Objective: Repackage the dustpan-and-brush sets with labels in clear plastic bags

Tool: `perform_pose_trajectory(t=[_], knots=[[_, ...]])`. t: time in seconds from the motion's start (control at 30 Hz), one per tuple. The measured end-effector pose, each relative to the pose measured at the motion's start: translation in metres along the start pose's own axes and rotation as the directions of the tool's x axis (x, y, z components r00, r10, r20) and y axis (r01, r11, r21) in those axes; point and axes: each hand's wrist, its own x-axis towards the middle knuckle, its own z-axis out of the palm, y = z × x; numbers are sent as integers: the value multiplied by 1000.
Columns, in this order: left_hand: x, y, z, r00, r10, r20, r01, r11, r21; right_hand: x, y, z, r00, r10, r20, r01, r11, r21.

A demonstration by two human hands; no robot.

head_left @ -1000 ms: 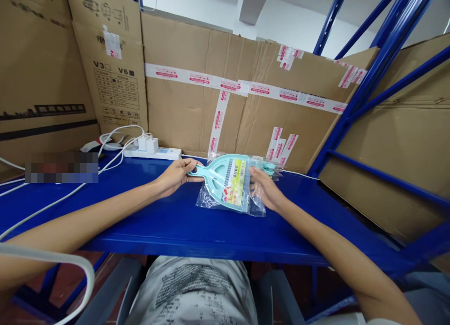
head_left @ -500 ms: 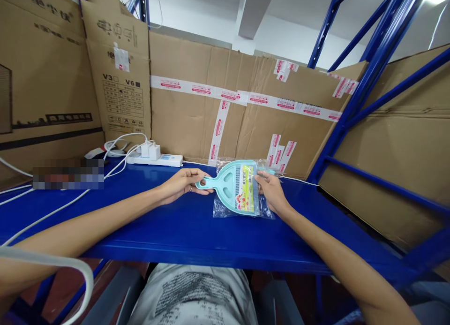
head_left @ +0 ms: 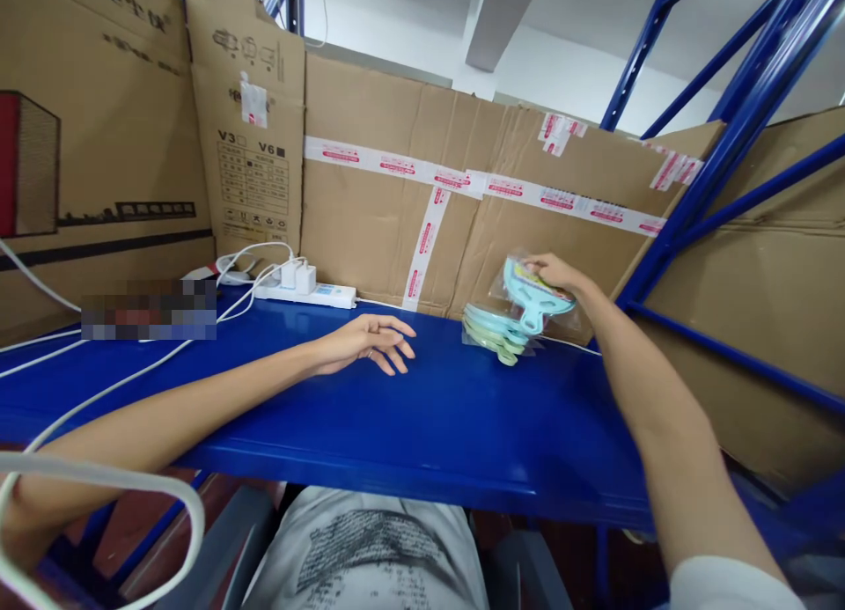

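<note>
Fingers of R hand (head_left: 558,274) gripped bagged blue dustpan (head_left: 532,297) above stack of bagged dustpans (head_left: 495,330); L hand (head_left: 370,344) open, nothing held.

Even brightness (faint glare on the tabletop (head_left: 436,425)), distorted edges

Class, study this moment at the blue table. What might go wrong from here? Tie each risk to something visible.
The right hand alone holds the bagged blue dustpan; the left hand is open and apart, so a slip might go uncaught.
The stack of bagged dustpans looks uneven, with handles jutting out; it might slide if knocked.
A white cable loops near the left forearm and might snag it.
</note>
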Motion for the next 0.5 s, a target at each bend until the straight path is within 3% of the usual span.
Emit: perform_pose_trajectory(t=[0.17, 0.27, 0.33, 0.43, 0.5], knots=[[3, -4, -3, 999, -42, -11, 43, 998, 54, 11, -8, 56, 978, 14, 206, 11, 993, -117], [4, -6, -4, 999, -52, 0, 52, 996, 73, 16, -14, 64, 970, 28, 240, 19, 982, -190], [5, -8, -6, 998, -59, -3, 59, 995, 80, 16, -17, 52, 975, 27, 219, 23, 975, -222], [6, -10, -8, 998, -62, -28, 64, 994, 85, 0, -20, 12, 987, 10, 163, 38, 958, -286], [6, -9, -10, 997, -59, -43, 62, 994, 85, -25, -23, -17, 973, -11, 229, 99, 921, -376]])
